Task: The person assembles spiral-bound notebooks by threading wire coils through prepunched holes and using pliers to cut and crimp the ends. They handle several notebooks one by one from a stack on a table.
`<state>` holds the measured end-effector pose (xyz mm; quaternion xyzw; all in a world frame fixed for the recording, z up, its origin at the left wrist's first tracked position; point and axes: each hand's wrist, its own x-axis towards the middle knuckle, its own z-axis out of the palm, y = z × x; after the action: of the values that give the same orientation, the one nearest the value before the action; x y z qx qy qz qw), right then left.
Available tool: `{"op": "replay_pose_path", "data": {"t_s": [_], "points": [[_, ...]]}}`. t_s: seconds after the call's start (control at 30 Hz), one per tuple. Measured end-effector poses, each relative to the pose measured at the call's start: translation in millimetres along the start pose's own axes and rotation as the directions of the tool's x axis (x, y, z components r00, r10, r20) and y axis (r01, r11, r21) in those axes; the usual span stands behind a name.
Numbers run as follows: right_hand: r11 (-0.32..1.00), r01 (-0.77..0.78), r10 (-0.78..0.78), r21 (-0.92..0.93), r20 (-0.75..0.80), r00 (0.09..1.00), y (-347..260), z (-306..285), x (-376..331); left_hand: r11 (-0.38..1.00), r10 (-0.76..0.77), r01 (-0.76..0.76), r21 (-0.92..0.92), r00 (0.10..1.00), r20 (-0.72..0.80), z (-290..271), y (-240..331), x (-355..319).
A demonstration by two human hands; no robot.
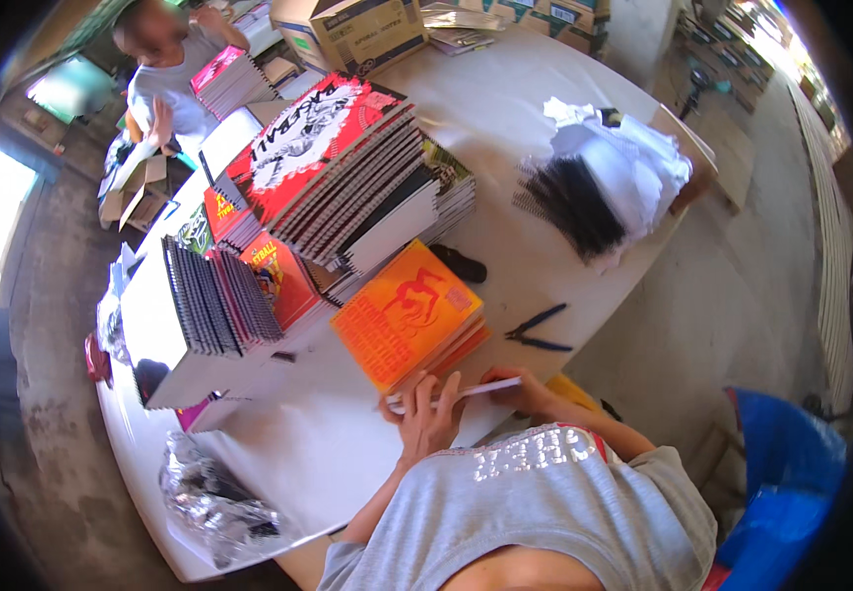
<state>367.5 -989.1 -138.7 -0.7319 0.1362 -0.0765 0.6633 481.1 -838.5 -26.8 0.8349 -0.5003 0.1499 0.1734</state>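
At the near edge of the table, my left hand (428,419) is closed on one end of a thin white-edged notebook (490,387), seen nearly edge-on. My right hand (520,389) grips its other end, fingers partly hidden behind it. The notebook's cover cannot be made out. Just beyond my hands lies a small stack of orange notebooks (409,313) with a red figure on the top cover. Pliers with dark blue handles (541,329) lie spread to the right of that stack. A black object (461,263) of unclear kind rests behind it.
A tall stack of spiral notebooks (323,163) with a red cover stands mid-table. More spiral notebooks (219,300) stand at left. Crumpled clear plastic (211,497) lies near left. Black spiral combs (574,202) and white paper (633,163) lie far right. Another person (175,74) stands beyond the table.
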Motion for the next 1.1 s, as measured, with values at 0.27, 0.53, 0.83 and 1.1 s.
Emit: {"op": "replay_pose_path", "data": {"t_s": [0.27,0.53,0.83,1.1], "points": [[0.826,0.432,-0.139,-0.362,0.613,0.778,-43,-105,48,0.931,-0.298,0.333,0.151,0.931,-0.213,56,41,-3],[0.467,-0.18,-0.122,-0.865,-0.265,0.956,-57,-272,138,0.922,-0.229,0.313,0.228,0.916,-0.331,51,62,-1],[0.586,-0.5,0.133,-0.637,-0.533,0.835,-4,-322,165,0.897,-0.263,0.359,0.258,0.902,-0.341,44,80,-14],[0.628,-0.01,-0.077,-0.778,-0.075,0.994,23,-374,256,0.9,-0.228,0.35,0.259,0.885,-0.405,51,86,-6]]}}
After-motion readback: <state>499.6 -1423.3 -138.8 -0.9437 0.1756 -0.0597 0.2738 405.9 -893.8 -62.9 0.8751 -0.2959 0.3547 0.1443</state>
